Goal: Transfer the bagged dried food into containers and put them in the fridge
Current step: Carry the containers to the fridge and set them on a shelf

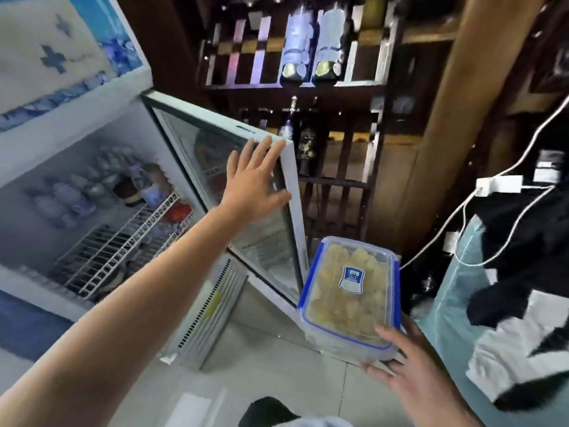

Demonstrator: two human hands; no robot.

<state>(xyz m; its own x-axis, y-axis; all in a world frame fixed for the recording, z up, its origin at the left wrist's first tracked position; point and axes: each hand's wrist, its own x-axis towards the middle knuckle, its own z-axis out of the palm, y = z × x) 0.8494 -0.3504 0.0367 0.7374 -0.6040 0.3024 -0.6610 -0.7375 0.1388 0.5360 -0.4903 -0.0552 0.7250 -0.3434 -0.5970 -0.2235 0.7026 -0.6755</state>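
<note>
Clear rectangular plastic container with a blue-rimmed snap lid [349, 295] is sitting at the near right of the scene, filled with pale yellow dried food pieces and carrying a blue and white label on its lid. The right hand [409, 369] is holding it from below at its near end, thumb lying on the lid's corner and fingers curling under the base. The left hand [255, 180] is reaching out with fingers straight and spread, fingertips touching the top far corner of the white-framed glass fridge door [243, 192], which is standing open. Inside the white fridge [77, 192] to the left, bottles and cans are crowding the far part of a white wire shelf [123, 251]. A dark wooden bottle rack [308, 75] is standing behind the door. White cables [455, 223] are hanging at the right.
</note>
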